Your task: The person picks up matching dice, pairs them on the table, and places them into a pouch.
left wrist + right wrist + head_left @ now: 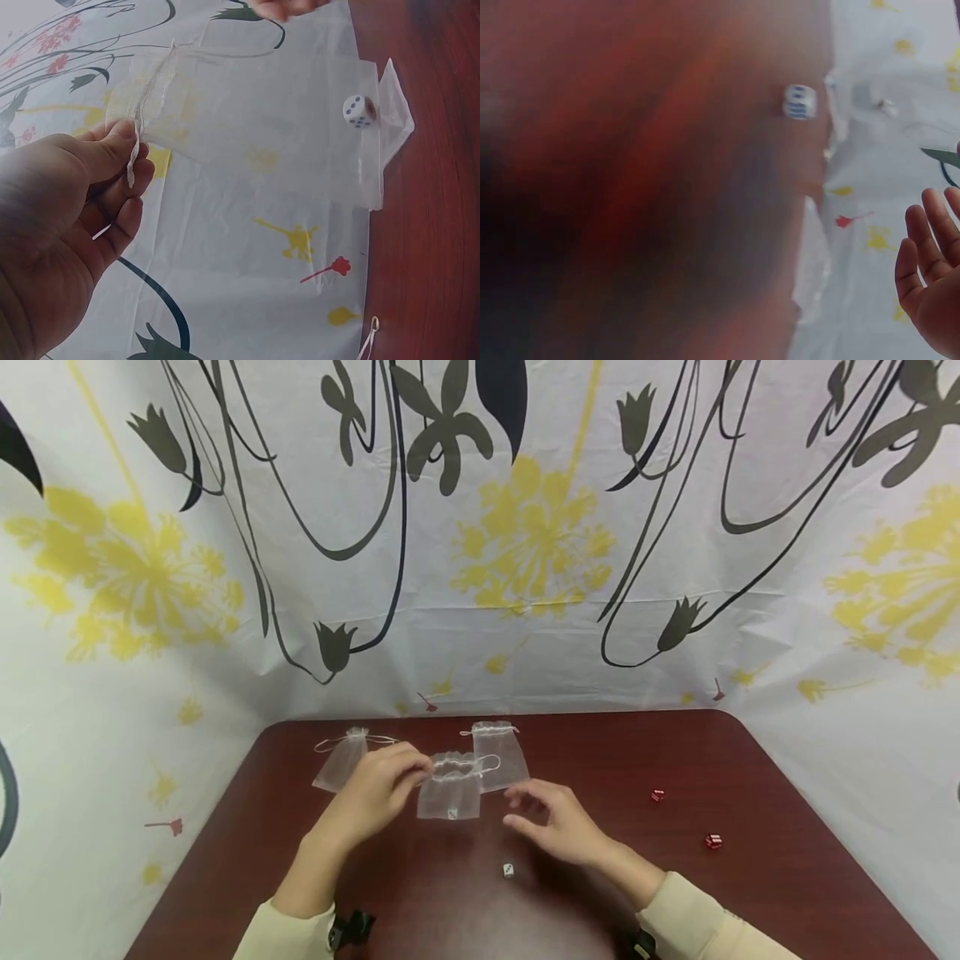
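Note:
My left hand [385, 787] pinches the gathered top edge of a sheer white drawstring pouch [450, 795] between thumb and fingers. Near the pouch's bottom a white die [360, 111] shows through the mesh in the left wrist view. To the right of the pouch my right hand [557, 820] is in the air with fingers apart, holding nothing. Below it on the table lies another white die [508, 870]. In the right wrist view the right hand [937, 274] shows loosely spread fingers, with a white die [799, 103] to their left.
Two more sheer pouches lie toward the back of the dark red table [622, 747]: one on the left [341, 764], one behind the held pouch [498, 756]. Two red dice, one farther back [657, 795] and one nearer [713, 841], lie on the right. A patterned cloth [525, 668] hangs behind.

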Demonstrator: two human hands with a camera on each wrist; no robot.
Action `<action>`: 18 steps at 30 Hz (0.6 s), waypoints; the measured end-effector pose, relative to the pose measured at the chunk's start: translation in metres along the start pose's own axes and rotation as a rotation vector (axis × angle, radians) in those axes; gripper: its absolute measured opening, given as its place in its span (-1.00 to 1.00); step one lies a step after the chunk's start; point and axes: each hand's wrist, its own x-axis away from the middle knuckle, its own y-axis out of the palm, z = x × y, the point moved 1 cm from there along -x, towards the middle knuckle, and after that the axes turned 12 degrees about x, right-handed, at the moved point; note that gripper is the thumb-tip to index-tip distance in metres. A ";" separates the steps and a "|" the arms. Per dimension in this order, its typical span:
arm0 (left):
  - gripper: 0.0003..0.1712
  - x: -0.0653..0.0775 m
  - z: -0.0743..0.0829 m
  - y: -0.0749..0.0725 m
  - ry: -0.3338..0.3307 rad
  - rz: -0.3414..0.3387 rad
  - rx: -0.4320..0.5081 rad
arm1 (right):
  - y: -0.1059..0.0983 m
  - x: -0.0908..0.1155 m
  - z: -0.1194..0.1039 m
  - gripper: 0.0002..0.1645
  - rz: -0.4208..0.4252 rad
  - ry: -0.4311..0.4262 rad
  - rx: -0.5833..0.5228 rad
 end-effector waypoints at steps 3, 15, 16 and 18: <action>-0.82 0.001 0.001 -0.001 -0.014 0.004 -0.008 | 0.010 0.008 0.003 -0.69 -0.062 -0.030 0.012; -0.86 0.001 0.005 0.000 -0.052 -0.017 -0.004 | 0.021 0.029 0.007 -0.69 -0.285 -0.056 0.084; -0.86 0.001 0.005 0.001 -0.059 -0.019 -0.005 | 0.021 0.030 0.007 -0.69 -0.309 -0.054 0.099; -0.86 0.003 0.006 0.001 -0.066 -0.021 -0.004 | 0.021 0.032 0.006 -0.69 -0.355 -0.043 0.129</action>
